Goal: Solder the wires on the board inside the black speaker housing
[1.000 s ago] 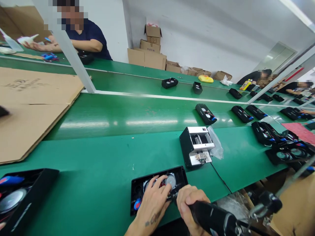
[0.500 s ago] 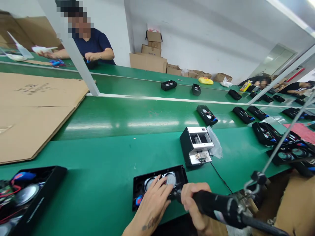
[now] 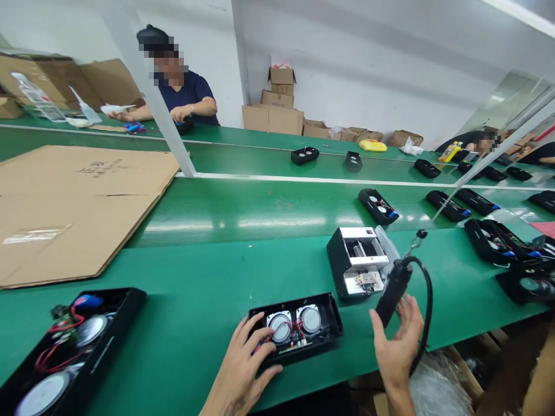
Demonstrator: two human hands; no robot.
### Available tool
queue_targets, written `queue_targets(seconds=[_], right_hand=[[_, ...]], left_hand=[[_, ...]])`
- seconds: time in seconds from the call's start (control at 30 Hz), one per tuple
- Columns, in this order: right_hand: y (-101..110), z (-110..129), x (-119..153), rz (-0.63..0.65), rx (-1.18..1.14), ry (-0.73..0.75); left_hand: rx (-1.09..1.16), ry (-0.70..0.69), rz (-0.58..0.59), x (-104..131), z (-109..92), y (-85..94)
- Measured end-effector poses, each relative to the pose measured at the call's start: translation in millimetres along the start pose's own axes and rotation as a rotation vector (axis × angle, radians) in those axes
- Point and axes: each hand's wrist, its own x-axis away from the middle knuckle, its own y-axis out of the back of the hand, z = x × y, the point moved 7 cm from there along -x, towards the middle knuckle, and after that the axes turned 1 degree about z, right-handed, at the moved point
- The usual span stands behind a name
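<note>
Our left hand presses flat on the open speaker box so it stays put on the tabletop. Our right hand, loosely open, touches the hanging screwdriver beside it.

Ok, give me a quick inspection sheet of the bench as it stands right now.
Surface: green bench, with a green belt behind it.
Job's things: open black speaker case showing two round drivers; black electric screwdriver.
Clutter: white screw feeder box; cardboard sheet; another open case at left; more cases on the belt.
Grippers: left hand rests on the speaker case; right hand is open beside the screwdriver.
Cables: black cord loops from the screwdriver.
Surroundings: a person in a dark shirt opposite; stacked cartons.
</note>
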Motion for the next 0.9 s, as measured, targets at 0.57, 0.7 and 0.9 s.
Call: queue_targets(seconds=[0.57, 0.7, 0.9], right_hand=[[-70.1, 77.9, 98.6, 0.65, -0.039, 0.597], [-67.2, 79.8, 98.8, 0.637, -0.072, 0.608], [-69.7, 82.8, 103.1, 0.588, -0.028, 0.581]], left_hand=[[0.095, 0.113, -0.151, -1.8, -10.1, 4.8], [0.064, 0.111, -0.152, -3.2, -12.2, 2.8], [0.028, 0.14, -0.255, -6.8, -17.9, 5.9]])
